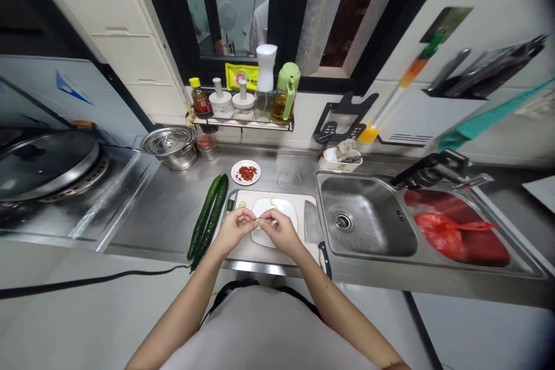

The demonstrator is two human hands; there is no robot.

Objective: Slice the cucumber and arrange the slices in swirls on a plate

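My left hand [237, 229] and my right hand [280, 230] meet over a white square plate [284, 208], fingertips pinched together. Between them is a small pale green piece that looks like a cucumber slice [259, 223], mostly covered by the fingers. Another thin slice [273, 202] rests near the plate's far edge. The plate sits on a light cutting board [243, 251]. On the board's left lie a slice [241, 204] and a dark green cucumber end [230, 204]. A cleaver [312, 222] with a black handle lies along the right side.
Two whole cucumbers [208, 217] lie left of the board. Behind it is a small dish [246, 172] of chopped red pieces. A lidded steel pot [171, 147] stands at back left. To the right is a sink [368, 219], with a red bag [437, 235] in its second basin.
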